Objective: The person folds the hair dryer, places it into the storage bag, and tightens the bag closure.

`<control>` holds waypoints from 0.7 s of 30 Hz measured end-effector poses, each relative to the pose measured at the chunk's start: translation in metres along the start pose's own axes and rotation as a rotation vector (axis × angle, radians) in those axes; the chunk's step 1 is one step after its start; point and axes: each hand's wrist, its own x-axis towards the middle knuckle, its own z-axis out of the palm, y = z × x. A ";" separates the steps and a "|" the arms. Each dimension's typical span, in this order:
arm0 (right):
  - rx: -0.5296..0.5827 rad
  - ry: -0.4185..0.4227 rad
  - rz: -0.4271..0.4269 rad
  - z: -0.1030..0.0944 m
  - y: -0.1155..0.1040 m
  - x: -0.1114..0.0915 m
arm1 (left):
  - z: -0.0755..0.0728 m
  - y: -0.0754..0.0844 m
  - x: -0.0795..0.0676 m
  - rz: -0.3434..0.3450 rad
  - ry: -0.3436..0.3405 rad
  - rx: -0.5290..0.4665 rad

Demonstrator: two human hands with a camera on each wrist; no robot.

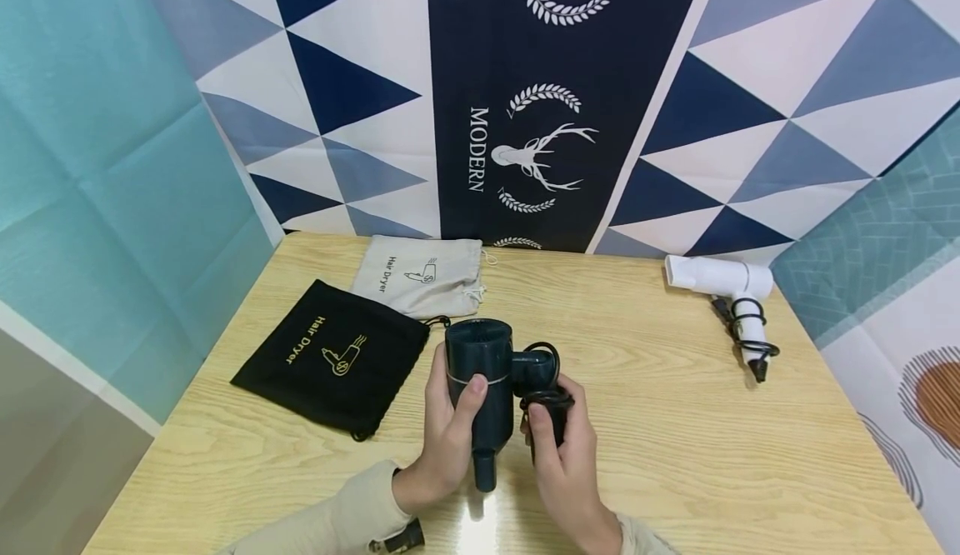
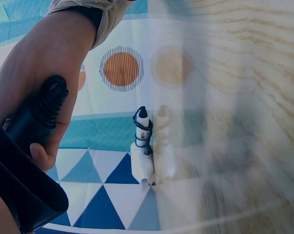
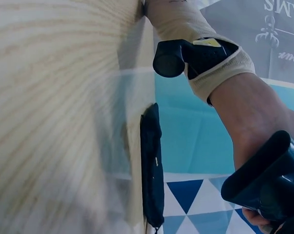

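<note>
A dark hair dryer [image 1: 492,409] is held above the table, its narrow nozzle pointing toward me in the head view. My left hand [image 1: 442,447] grips its barrel, thumb across the front. My right hand [image 1: 566,459] holds the dryer's handle side, where a black cord [image 1: 547,398] is looped; the palm side is hidden. In the left wrist view, a ribbed black end [image 2: 50,102] shows against my right hand. The right wrist view catches the flat nozzle [image 3: 259,170] in front of my left hand.
On the left lie a black drawstring pouch [image 1: 337,355] and, behind it, a pale pouch [image 1: 420,276], both printed "Hair Dryer". A white hair dryer [image 1: 720,276] with its cord wrapped round the handle lies at the back right of the wooden table [image 1: 675,447]. Patterned cloth [image 1: 360,122] surrounds it.
</note>
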 end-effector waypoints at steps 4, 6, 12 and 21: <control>-0.007 0.014 0.019 0.003 0.000 -0.004 | 0.001 -0.001 -0.002 -0.006 -0.001 -0.008; -0.011 0.025 0.022 0.005 0.001 -0.006 | 0.001 -0.002 -0.003 -0.007 0.001 -0.010; 0.012 0.057 0.017 0.009 0.004 -0.011 | 0.002 -0.005 -0.007 -0.007 0.008 -0.017; 0.041 0.039 0.012 0.010 0.003 -0.008 | 0.001 -0.005 -0.004 -0.012 0.005 -0.002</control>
